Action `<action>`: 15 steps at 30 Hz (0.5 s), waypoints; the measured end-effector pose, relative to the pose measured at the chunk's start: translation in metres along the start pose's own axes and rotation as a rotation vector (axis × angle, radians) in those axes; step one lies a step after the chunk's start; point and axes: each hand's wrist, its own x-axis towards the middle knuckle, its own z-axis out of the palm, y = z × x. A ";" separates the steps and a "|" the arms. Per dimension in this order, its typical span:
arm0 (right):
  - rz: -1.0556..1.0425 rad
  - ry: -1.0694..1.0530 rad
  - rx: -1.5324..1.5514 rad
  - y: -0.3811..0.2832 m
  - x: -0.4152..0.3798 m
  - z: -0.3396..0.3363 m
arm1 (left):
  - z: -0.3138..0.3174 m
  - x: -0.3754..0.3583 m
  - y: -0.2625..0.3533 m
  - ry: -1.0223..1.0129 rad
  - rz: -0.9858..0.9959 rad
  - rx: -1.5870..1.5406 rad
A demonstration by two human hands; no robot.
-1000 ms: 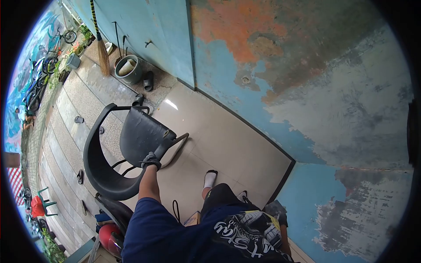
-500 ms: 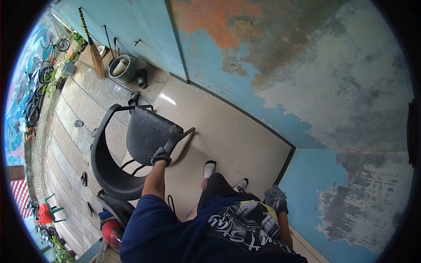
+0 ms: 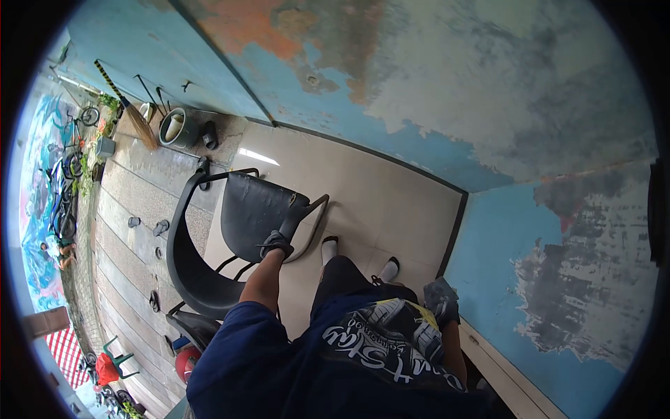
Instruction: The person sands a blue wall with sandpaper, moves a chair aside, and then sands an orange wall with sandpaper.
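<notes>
My left hand [image 3: 276, 244], in a grey glove, is closed around the armrest of a black chair [image 3: 258, 216] with a worn seat. The chair stands on the pale tiles in front of me, its curved backrest to the left. Low at the right side of my body, my right hand [image 3: 447, 311], also gloved, grips a flat grey tool [image 3: 438, 290]. Beside that hand rises a blue wall [image 3: 488, 237] with peeled paint and grey patches.
A bucket [image 3: 179, 128], a broom [image 3: 139, 126] and dark slippers [image 3: 209, 135] are at the upper left. A second black chair [image 3: 195, 327] and a red helmet [image 3: 185, 363] are at the lower left. Farther off are motorcycles [image 3: 63, 202] and a person [image 3: 63, 253].
The view has turned. With my left hand still on its armrest, the black chair has shifted right across the tiles, towards the wall. My right hand keeps its hold on the flat tool.
</notes>
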 end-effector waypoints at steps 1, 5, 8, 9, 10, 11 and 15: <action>-0.012 0.027 -0.002 0.006 -0.006 -0.007 | 0.006 -0.011 0.013 -0.019 0.002 0.011; -0.344 -0.084 -0.845 0.000 -0.037 -0.061 | 0.041 -0.047 0.062 -0.012 0.029 0.063; -0.163 -0.030 -0.658 -0.017 -0.072 -0.104 | 0.067 -0.075 0.089 0.014 0.010 0.069; -0.158 -0.029 -0.648 -0.005 -0.072 -0.112 | 0.074 -0.080 0.094 0.010 0.020 0.076; -0.263 -0.067 -0.867 0.010 -0.068 -0.119 | 0.076 -0.083 0.099 0.011 0.032 0.084; -0.366 -0.107 -1.085 0.023 -0.067 -0.123 | 0.083 -0.088 0.105 0.000 0.036 0.098; -0.438 -0.220 -1.451 0.057 -0.079 -0.137 | 0.106 -0.120 0.129 -0.015 0.029 0.083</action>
